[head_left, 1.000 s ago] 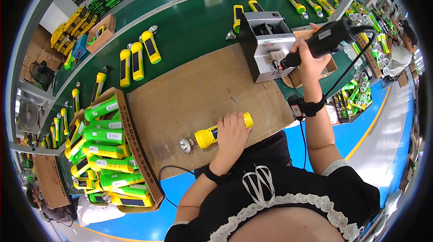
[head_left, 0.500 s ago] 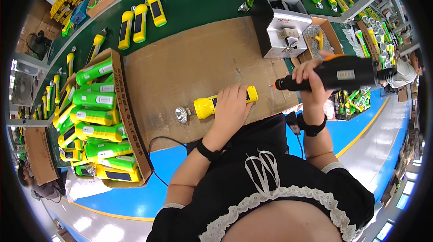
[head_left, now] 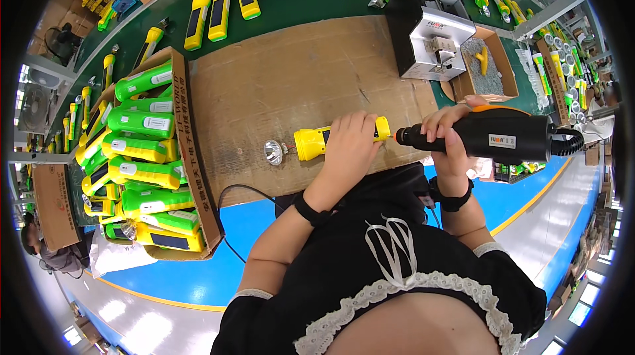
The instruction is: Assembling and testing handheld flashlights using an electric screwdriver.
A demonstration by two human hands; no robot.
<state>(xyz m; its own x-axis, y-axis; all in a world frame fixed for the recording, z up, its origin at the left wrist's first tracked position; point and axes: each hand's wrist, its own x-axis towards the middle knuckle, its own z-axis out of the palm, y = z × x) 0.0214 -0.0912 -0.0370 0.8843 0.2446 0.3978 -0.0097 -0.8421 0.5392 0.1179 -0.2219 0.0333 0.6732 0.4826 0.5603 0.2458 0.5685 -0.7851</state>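
Yellow flashlight (head_left: 312, 144) nearly crosswise, wide end leftward

– Where is print seen around the cardboard sheet (head_left: 278, 77)?
– At its far right corner, a short line of bold dark lettering (head_left: 436, 24), touched with red, is carried by the front of the silver machine (head_left: 413, 50); finer marks are set beneath it.
– And to the right of the sheet?
– A white label (head_left: 503, 141) with dark print is borne by the black power screwdriver (head_left: 476, 131).
– To its left?
– Capitals and Chinese characters are printed lengthwise along the carton (head_left: 193, 163) flap. Inside, pale labels (head_left: 159, 123) are borne by green flashlights (head_left: 135, 119), their print too small to be read.
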